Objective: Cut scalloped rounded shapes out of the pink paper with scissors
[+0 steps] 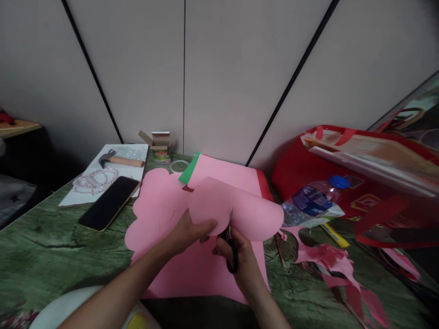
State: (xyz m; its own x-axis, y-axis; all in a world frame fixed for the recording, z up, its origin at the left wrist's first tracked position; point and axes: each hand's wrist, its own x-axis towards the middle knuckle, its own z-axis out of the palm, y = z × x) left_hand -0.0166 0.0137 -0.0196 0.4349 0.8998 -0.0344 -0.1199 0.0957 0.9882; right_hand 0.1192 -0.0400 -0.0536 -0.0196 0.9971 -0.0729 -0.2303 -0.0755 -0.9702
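Note:
My left hand (196, 230) grips the lower left edge of a curled sheet of pink paper (257, 212), thumb on top. In my right hand (238, 251) is a pair of scissors (233, 256) with black handles. Its blades stand in the pink paper, where a cut runs up from the lower edge. Beneath both hands lie more pink sheets (206, 278). Scalloped pink paper pieces (151, 196) rest to the left, partly overlapped by my left forearm. Green and red sheets show under the pink stack at the back.
To the left are a phone (109, 203), a beaded string (94, 180) and a hammer (121, 159); a small open box (161, 148) stands behind. On the right are a water bottle (312, 201), a red bag (295, 164), pink scraps (332, 260), a yellow tube (335, 235) and a pencil (280, 250).

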